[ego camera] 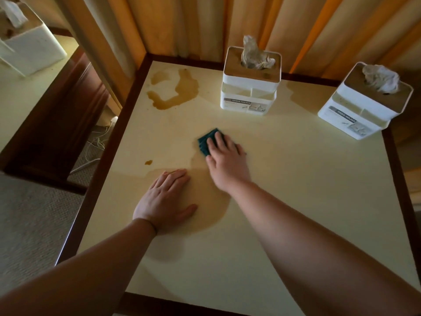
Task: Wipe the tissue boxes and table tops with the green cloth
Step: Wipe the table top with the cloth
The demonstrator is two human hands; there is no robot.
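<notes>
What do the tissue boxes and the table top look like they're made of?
Tissue boxes: probably smooth white plastic bodies with even, rounded edges; their brown lids look like wood or a wood-look finish. Table top: a pale cream, matt panel, likely laminate, set in a dark glossy frame that looks like stained wood.

1. Long curtains (196,23) in beige and orange folds hang behind the table and fill the back of the view.
2. A grey woven carpet (29,224) covers the floor at the left.
3. A second table (57,124) with a dark wooden frame stands at the left, near the curtains.
4. Thin white cables (95,142) lie on the floor between the two tables.
5. The light is warm and dim, brighter on the orange folds.
</notes>
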